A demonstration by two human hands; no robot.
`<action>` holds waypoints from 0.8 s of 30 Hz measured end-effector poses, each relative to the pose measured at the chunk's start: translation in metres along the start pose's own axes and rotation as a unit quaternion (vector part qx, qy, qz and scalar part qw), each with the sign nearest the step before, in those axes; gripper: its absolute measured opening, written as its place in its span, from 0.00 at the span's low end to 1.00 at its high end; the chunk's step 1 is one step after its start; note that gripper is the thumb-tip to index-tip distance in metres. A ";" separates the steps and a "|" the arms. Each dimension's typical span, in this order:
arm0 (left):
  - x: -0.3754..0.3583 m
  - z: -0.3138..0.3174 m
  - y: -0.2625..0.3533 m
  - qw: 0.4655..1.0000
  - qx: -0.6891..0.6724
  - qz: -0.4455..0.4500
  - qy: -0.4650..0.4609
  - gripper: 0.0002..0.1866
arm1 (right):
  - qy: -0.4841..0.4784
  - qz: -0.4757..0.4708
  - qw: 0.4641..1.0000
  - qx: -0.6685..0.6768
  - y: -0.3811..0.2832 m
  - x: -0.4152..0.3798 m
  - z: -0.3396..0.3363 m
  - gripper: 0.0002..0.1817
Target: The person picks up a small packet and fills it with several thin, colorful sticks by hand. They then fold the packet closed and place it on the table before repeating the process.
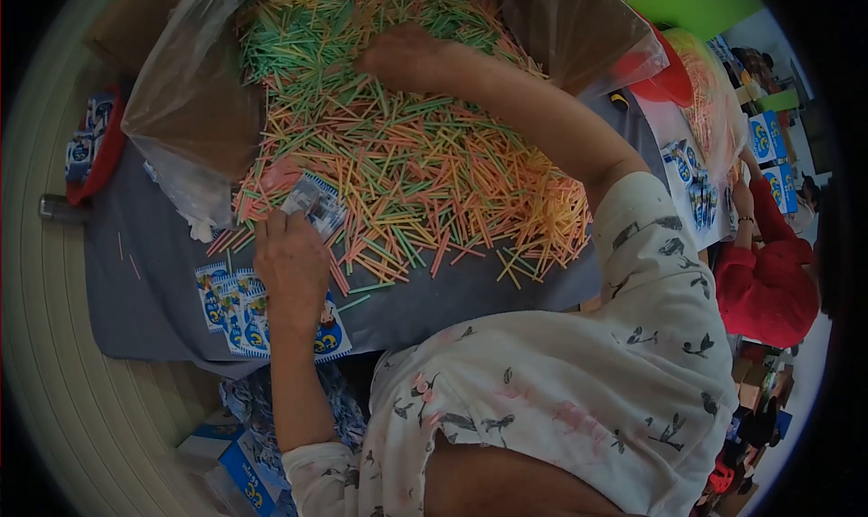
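Note:
A wide heap of thin pink, green, yellow and orange sticks [389,155] covers the table. My right hand [407,57] is at the far part of the heap, over mostly green sticks. Its fingers curl down, and whatever they grip is hidden. My left hand [294,259] is at the near left edge of the heap, its fingers closed on the lower edge of a small clear and silver packet [316,205]. Below it several blue and white printed packets [237,307] lie overlapping, partly under my wrist.
Clear plastic sheeting [176,110] flanks the heap. A red tray [99,155] of packets and a metal cylinder [61,209] stand left. A blue box [237,467] is below the table. At right, a person in red [768,286] works beside more packets [694,191].

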State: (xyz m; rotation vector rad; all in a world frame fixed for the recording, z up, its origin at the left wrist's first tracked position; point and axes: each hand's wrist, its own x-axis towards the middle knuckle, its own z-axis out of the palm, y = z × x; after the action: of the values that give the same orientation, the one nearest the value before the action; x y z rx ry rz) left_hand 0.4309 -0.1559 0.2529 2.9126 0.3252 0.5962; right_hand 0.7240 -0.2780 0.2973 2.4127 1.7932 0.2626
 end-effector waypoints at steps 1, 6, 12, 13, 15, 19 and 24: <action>0.000 -0.001 0.000 0.999 0.018 0.010 0.025 0.10 | -0.044 0.003 0.999 -0.016 -0.004 0.005 -0.007 0.19; -0.016 0.012 -0.004 0.998 0.048 0.016 0.037 0.12 | 0.150 0.060 0.987 0.026 0.004 0.005 0.006 0.13; -0.011 -0.011 -0.006 0.999 -0.031 -0.009 0.009 0.12 | 0.164 0.182 0.870 0.428 0.015 -0.012 -0.016 0.12; -0.010 -0.012 -0.007 0.999 -0.049 -0.019 0.015 0.11 | 0.110 0.247 0.819 0.505 0.012 -0.019 -0.032 0.15; -0.008 -0.013 -0.008 0.995 -0.086 -0.036 0.027 0.09 | 0.141 0.222 0.754 0.601 0.023 -0.024 -0.023 0.16; -0.010 -0.005 -0.007 0.998 -0.017 -0.002 0.056 0.07 | 0.184 0.237 0.555 0.776 0.035 -0.032 -0.016 0.15; -0.017 0.002 -0.004 0.999 0.010 0.013 0.048 0.08 | 0.218 0.227 0.527 0.790 0.042 -0.042 -0.006 0.17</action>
State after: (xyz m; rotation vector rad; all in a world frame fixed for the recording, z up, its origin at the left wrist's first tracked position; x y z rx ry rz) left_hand 0.4159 -0.1562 0.2437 2.9172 0.3063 0.7436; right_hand 0.7498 -0.3302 0.3091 4.2420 1.5505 -1.7029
